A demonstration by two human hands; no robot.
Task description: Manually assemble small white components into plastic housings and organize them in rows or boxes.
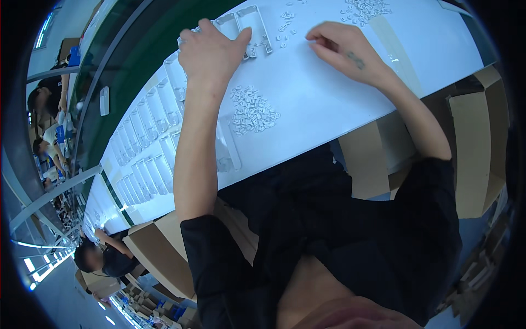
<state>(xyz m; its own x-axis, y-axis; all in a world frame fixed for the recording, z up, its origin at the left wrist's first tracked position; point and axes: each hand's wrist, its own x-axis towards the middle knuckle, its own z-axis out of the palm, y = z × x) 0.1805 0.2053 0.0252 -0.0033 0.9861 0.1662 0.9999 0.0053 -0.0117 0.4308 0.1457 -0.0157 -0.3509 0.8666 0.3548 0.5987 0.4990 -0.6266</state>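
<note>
My left hand (211, 52) lies over the far end of a row of white plastic casings, its thumb spread away from the fingers and near a rectangular open casing (255, 27). The fingertips are partly hidden behind the hand. To the right, above the white table (307, 104), my right hand (350, 52) has its thumb and fingers brought together; whatever is between them is too small or hidden to make out. A heap of small white plastic clips (253, 111) sits just right of my left forearm. More loose small clips (286, 23) are scattered between my two hands.
Two rows of white casings (145, 123) run down the table's left side. Another clip heap (368, 8) lies at the far edge, beside a strip of tape (397, 55). A green belt (118, 82) passes behind. Cardboard boxes (474, 131) stand along the near edge; a co-worker (112, 257) sits at left.
</note>
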